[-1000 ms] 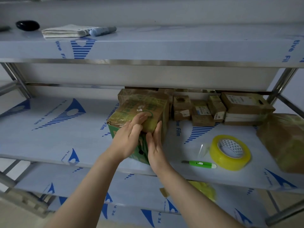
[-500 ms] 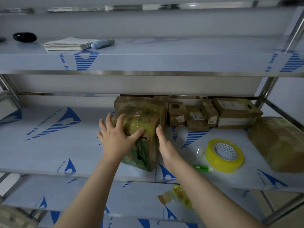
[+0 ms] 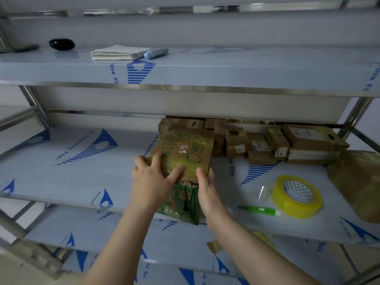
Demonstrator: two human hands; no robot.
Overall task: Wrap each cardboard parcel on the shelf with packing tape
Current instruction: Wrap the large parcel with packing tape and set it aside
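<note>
At the front edge of the middle shelf point(image 3: 72, 173), a cardboard parcel point(image 3: 186, 157) is seen, brown with green print and glossy under yellowish tape. It is pressed by the left hand point(image 3: 151, 179), fingers spread flat over its top edge, and by the right hand point(image 3: 206, 190), laid straight against its right side; nothing is gripped. A yellow tape roll point(image 3: 297, 196) and a green cutter point(image 3: 260, 210) are laid to its right. Smaller parcels point(image 3: 257, 149) are stacked behind. The steel shelf is covered in blue-printed protective film.
</note>
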